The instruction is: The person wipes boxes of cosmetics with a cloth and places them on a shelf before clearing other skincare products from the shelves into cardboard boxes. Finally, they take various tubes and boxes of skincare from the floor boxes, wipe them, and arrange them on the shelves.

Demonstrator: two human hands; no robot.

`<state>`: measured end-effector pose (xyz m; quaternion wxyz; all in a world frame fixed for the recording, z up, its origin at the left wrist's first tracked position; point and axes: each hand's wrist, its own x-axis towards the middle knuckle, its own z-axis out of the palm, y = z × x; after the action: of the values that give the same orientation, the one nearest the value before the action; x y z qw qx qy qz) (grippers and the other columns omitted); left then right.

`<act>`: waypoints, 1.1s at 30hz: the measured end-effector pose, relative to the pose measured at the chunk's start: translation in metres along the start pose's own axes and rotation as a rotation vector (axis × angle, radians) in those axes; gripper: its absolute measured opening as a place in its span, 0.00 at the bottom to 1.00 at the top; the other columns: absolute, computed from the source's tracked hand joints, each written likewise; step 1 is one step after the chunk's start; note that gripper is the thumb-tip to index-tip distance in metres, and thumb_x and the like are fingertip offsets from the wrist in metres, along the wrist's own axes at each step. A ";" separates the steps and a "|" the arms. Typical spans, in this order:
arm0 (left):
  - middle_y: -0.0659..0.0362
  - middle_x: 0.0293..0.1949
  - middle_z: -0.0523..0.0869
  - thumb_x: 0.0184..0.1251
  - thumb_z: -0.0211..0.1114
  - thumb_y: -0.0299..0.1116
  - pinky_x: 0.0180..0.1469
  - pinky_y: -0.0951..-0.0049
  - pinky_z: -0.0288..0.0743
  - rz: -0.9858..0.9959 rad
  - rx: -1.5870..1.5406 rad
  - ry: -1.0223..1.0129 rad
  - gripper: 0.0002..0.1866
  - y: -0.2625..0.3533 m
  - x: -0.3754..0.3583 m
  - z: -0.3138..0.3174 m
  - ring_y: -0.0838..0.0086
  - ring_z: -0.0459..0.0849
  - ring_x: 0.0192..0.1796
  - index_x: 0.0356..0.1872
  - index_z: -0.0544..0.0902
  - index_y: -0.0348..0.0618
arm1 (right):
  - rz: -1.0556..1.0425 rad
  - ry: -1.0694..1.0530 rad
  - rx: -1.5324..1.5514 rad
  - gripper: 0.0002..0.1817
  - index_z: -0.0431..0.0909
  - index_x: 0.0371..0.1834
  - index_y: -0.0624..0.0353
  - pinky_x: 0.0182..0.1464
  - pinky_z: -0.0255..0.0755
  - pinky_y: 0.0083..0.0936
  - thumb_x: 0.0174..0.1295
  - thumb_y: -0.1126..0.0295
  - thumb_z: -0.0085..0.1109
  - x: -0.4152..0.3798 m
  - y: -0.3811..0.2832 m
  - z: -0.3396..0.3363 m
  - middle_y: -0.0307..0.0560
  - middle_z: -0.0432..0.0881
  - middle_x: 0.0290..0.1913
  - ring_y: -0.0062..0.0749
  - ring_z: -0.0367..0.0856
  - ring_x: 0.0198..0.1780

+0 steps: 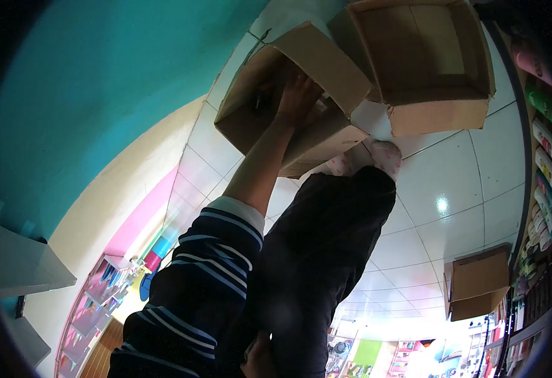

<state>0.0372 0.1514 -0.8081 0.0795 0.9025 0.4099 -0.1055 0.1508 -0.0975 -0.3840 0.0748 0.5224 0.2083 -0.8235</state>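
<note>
the left hand [298, 97], fingers spread, is seen reaching into the open cardboard box [288, 101] on the tiled floor [452, 189] at 12 o'clock, while the right hand [258, 359], state indeterminable, is seen at 6 o'clock, farther away.

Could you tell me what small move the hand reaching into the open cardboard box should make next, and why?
Probably close the left hand on something inside the cardboard box: its fingers are down among the contents and the flaps stand open.
</note>
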 end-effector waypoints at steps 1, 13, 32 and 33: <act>0.56 0.53 0.66 0.50 0.54 0.31 0.54 0.56 0.61 0.001 -0.001 0.001 0.20 -0.002 0.003 0.003 0.63 0.62 0.58 0.48 0.71 0.52 | -0.001 0.003 0.006 0.45 0.44 0.59 0.73 0.54 0.64 0.34 0.38 0.77 0.61 0.000 -0.001 0.000 0.71 0.63 0.51 0.55 0.68 0.52; 0.51 0.42 0.75 0.40 0.69 0.38 0.44 0.66 0.69 -0.559 -0.944 0.078 0.30 0.001 -0.048 -0.097 0.62 0.75 0.45 0.47 0.69 0.41 | -0.086 0.098 -0.016 0.45 0.43 0.59 0.73 0.55 0.62 0.35 0.37 0.77 0.60 -0.046 0.004 0.016 0.72 0.62 0.52 0.56 0.66 0.54; 0.56 0.42 0.76 0.44 0.66 0.33 0.47 0.75 0.68 -0.300 -1.983 0.226 0.28 0.164 -0.137 -0.746 0.74 0.73 0.46 0.51 0.69 0.40 | -1.219 0.757 0.033 0.24 0.72 0.43 0.68 0.46 0.67 0.21 0.40 0.74 0.67 -0.378 -0.199 -0.100 0.48 0.77 0.40 0.28 0.75 0.41; 0.56 0.41 0.76 0.44 0.64 0.38 0.47 0.74 0.68 -0.397 -1.932 0.350 0.31 0.171 -0.145 -0.768 0.73 0.74 0.44 0.52 0.67 0.39 | -1.224 0.665 0.078 0.23 0.72 0.42 0.68 0.46 0.67 0.20 0.41 0.73 0.67 -0.389 -0.207 -0.094 0.47 0.77 0.39 0.26 0.75 0.40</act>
<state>0.1697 0.1120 -0.0203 0.6981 0.3690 0.4690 0.3956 0.3310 0.0922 -0.0171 -0.4893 0.5380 0.4471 -0.5207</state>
